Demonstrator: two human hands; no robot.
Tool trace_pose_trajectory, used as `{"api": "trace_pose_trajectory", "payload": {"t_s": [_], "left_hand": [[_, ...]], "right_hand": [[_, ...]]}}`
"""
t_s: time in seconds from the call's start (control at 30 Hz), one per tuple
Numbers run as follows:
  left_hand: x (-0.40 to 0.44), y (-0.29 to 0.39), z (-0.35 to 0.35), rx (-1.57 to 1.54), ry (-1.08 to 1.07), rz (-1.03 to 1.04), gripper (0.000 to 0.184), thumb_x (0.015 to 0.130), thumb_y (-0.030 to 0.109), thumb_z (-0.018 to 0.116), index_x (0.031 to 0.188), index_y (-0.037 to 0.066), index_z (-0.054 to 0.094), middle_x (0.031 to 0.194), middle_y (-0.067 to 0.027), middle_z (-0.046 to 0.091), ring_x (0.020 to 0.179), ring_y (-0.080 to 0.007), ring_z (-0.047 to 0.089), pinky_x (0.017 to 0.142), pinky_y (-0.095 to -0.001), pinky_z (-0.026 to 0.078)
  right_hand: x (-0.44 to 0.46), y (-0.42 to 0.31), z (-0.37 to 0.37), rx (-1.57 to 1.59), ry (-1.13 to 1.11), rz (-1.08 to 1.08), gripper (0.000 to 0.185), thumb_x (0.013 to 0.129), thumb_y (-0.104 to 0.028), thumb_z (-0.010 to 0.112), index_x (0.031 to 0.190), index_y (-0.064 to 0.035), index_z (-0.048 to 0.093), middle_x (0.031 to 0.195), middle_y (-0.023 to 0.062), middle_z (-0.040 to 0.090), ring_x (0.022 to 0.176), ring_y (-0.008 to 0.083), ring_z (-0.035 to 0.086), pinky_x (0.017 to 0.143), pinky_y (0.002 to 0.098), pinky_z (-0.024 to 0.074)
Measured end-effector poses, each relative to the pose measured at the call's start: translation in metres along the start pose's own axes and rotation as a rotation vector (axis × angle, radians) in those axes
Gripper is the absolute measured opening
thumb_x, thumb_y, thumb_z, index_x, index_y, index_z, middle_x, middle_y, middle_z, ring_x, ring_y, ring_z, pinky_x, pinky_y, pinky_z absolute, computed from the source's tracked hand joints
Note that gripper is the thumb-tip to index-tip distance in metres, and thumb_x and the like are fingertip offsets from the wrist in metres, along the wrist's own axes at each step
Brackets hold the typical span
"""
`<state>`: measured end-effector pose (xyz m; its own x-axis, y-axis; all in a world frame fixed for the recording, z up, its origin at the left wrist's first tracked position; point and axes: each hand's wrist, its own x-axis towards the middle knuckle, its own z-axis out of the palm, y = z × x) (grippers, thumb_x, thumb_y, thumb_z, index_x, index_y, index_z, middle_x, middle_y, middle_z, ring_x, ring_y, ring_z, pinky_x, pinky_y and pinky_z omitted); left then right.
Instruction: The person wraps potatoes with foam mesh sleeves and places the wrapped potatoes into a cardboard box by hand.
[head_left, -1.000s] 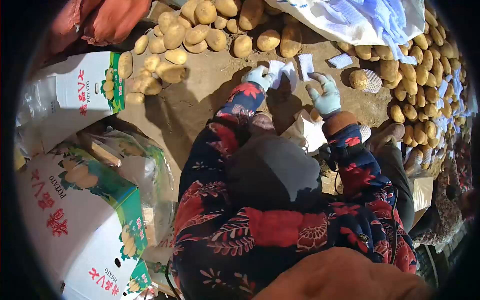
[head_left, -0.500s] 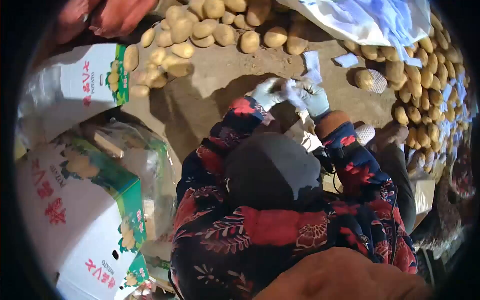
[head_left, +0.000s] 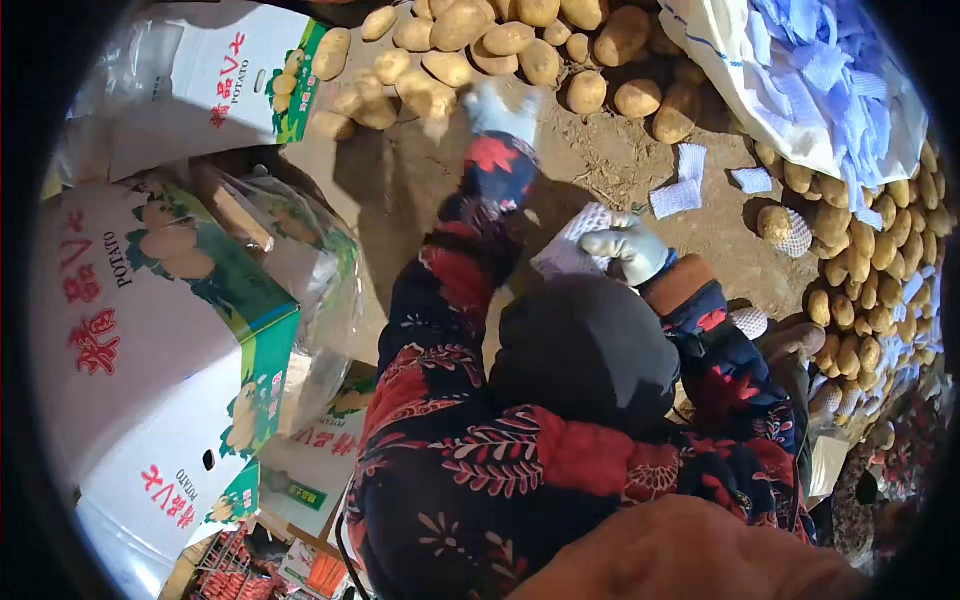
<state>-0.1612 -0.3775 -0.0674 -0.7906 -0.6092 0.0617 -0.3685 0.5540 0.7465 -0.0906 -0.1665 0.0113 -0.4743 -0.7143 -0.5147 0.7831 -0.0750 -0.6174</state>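
Note:
My left hand [head_left: 503, 115], in a pale glove, reaches out beside the loose potatoes [head_left: 425, 92] at the top. It is blurred, but its fingers look spread, and nothing shows in them. Closer to me, my right hand [head_left: 628, 248], gloved too, pinches a white foam net sleeve [head_left: 568, 243] that hangs out to its left. No potato can be made out in that sleeve. On the ground beyond my right hand lie loose foam net pieces [head_left: 680, 184], and a potato partly in a net [head_left: 785, 230] rests farther right.
Printed potato cartons [head_left: 150, 330] stand along the left, with clear plastic [head_left: 325, 265] beside them. A white sack [head_left: 735, 75] of bluish foam nets lies at the upper right. Below it spreads a large heap of potatoes [head_left: 870, 260], some netted.
My left hand has left my right hand and stretched forward toward the potatoes. The foam net sleeve stays in my right hand, now opened out wider. The view has shifted somewhat.

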Motion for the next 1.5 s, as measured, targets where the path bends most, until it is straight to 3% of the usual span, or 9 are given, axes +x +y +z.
{"api": "trace_pose_trajectory", "payload": {"t_s": [0.2, 0.37, 0.53, 0.67, 0.9, 1.03, 1.17, 1.27, 1.5], "left_hand": [[0.054, -0.078, -0.014, 0.521, -0.124, -0.261, 0.046, 0.071, 0.037, 0.065, 0.103, 0.008, 0.049, 0.104, -0.0122, 0.051, 0.094, -0.0301, 0.051, 0.078, -0.0442, 0.042], [0.059, -0.101, -0.024, -0.229, -0.147, -0.536, 0.037, 0.073, 0.033, 0.063, 0.102, 0.011, 0.052, 0.102, -0.0078, 0.054, 0.093, -0.0271, 0.053, 0.079, -0.0445, 0.042], [-0.031, -0.061, -0.002, -1.410, -0.667, -0.964, 0.026, 0.077, 0.017, 0.056, 0.103, 0.012, 0.055, 0.095, -0.0045, 0.059, 0.093, -0.0197, 0.055, 0.078, -0.0357, 0.045], [-0.118, -0.008, 0.035, -0.784, -0.864, -0.432, 0.034, 0.085, 0.031, 0.054, 0.109, 0.007, 0.052, 0.095, -0.0065, 0.057, 0.094, -0.0165, 0.052, 0.073, -0.0339, 0.046], [-0.126, -0.009, 0.092, -1.355, -1.440, -0.979, 0.026, 0.087, 0.025, 0.051, 0.101, 0.003, 0.054, 0.093, -0.0100, 0.058, 0.085, -0.0191, 0.057, 0.075, -0.0363, 0.049], [-0.114, 0.038, 0.068, -0.704, -0.883, -0.523, 0.014, 0.087, 0.016, 0.052, 0.091, 0.002, 0.054, 0.086, -0.0110, 0.058, 0.073, -0.0195, 0.059, 0.070, -0.0335, 0.050], [-0.151, 0.088, 0.036, -0.620, -1.093, 0.322, 0.009, 0.077, 0.011, 0.062, 0.082, 0.005, 0.057, 0.077, -0.0071, 0.060, 0.070, -0.0165, 0.058, 0.065, -0.0306, 0.046], [-0.144, 0.084, 0.040, -0.513, -1.323, 0.434, 0.009, 0.083, 0.012, 0.056, 0.089, 0.005, 0.059, 0.077, -0.0056, 0.059, 0.071, -0.0121, 0.056, 0.065, -0.0268, 0.045], [-0.129, 0.051, 0.040, -0.348, -1.012, -0.185, 0.015, 0.085, 0.018, 0.056, 0.089, 0.004, 0.059, 0.065, -0.0007, 0.056, 0.056, -0.0065, 0.048, 0.051, -0.0238, 0.040]], "right_hand": [[-0.010, 0.015, -0.045, 0.321, 0.222, -0.063, 0.025, 0.078, -0.014, 0.058, 0.099, 0.0010, 0.057, 0.088, 0.0096, 0.064, 0.074, 0.0186, 0.061, 0.064, 0.0307, 0.0501], [-0.016, 0.029, -0.073, 0.386, 0.379, -0.183, 0.040, 0.078, -0.019, 0.060, 0.113, -0.0016, 0.050, 0.095, 0.0079, 0.061, 0.079, 0.0183, 0.058, 0.058, 0.0286, 0.0448], [0.003, 0.031, -0.054, 0.427, 0.312, -0.355, 0.066, 0.077, -0.037, 0.061, 0.131, -0.0112, 0.033, 0.125, 0.0065, 0.045, 0.108, 0.0215, 0.047, 0.088, 0.0382, 0.0400], [0.000, 0.028, -0.048, 0.640, 0.293, -0.300, 0.062, 0.075, -0.028, 0.062, 0.129, -0.0138, 0.035, 0.119, 0.0104, 0.049, 0.105, 0.0283, 0.051, 0.082, 0.0501, 0.0447], [-0.041, 0.028, -0.056, 0.742, 0.220, -0.227, 0.067, 0.072, -0.032, 0.068, 0.126, -0.0053, 0.039, 0.112, 0.0132, 0.054, 0.095, 0.0275, 0.057, 0.077, 0.0455, 0.0501], [-0.049, 0.010, -0.081, -0.186, 0.599, -0.299, 0.054, 0.063, -0.031, 0.075, 0.101, -0.0054, 0.047, 0.093, 0.0109, 0.057, 0.086, 0.0182, 0.057, 0.072, 0.0320, 0.0485], [-0.058, -0.001, -0.110, -0.878, 1.039, 0.038, 0.064, 0.056, -0.031, 0.079, 0.104, -0.0027, 0.047, 0.099, 0.0168, 0.056, 0.092, 0.0271, 0.056, 0.080, 0.0356, 0.0450], [-0.080, 0.002, -0.132, -1.371, 1.304, 0.147, 0.059, 0.061, -0.040, 0.069, 0.110, -0.0116, 0.052, 0.102, 0.0177, 0.054, 0.101, 0.0321, 0.050, 0.085, 0.0400, 0.0420], [-0.063, -0.008, -0.153, -1.588, 1.251, 0.000, 0.047, 0.061, -0.033, 0.067, 0.105, -0.0173, 0.057, 0.106, 0.0105, 0.053, 0.101, 0.0313, 0.049, 0.086, 0.0394, 0.0399]]}}
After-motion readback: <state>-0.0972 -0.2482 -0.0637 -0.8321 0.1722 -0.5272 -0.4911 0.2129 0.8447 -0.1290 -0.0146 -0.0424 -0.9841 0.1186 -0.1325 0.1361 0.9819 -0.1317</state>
